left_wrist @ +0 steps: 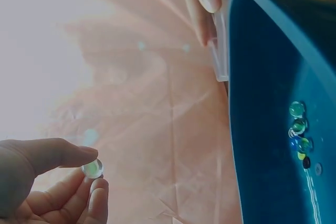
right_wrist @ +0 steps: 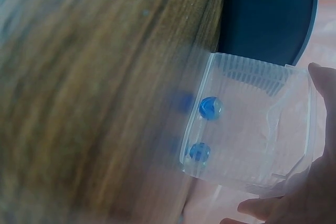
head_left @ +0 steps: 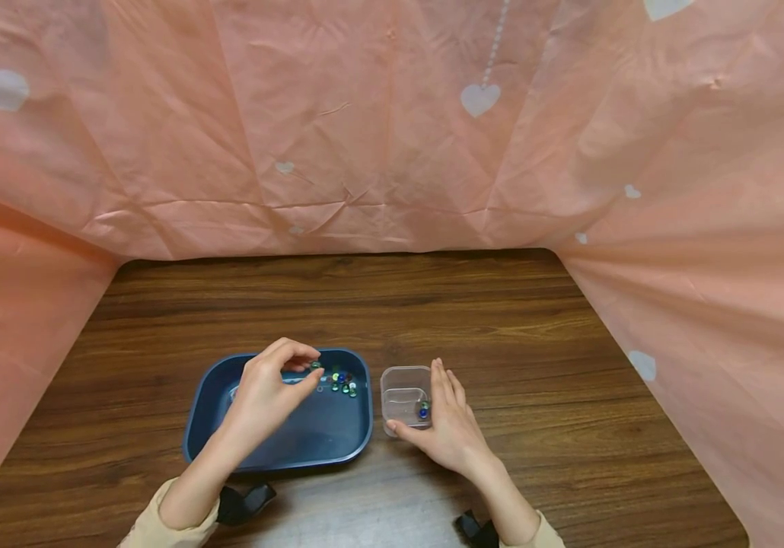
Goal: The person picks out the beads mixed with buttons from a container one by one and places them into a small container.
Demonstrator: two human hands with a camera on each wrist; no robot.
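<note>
My left hand (head_left: pixel 269 392) is raised over the blue tray (head_left: pixel 296 449). Between thumb and fingertips it pinches a clear glass marble with a green tint (left_wrist: pixel 92 169). Several more marbles (head_left: pixel 345 388) lie grouped at the tray's far right, mostly green and blue. Right of the tray stands a small clear plastic box (head_left: pixel 395 378). My right hand (head_left: pixel 452 430) holds that box, thumb at its near side and fingers along its right side. Inside the box a blue marble (right_wrist: pixel 210 108) and a second bluish marble (right_wrist: pixel 199 152) rest on the bottom.
Both containers stand on a dark wood-grain table (head_left: pixel 536 342). Pink cloth with white hearts (head_left: pixel 392 152) hangs behind the table and along both sides. A black strap (head_left: pixel 248 502) is on the left wrist, and another black strap (head_left: pixel 477 529) on the right.
</note>
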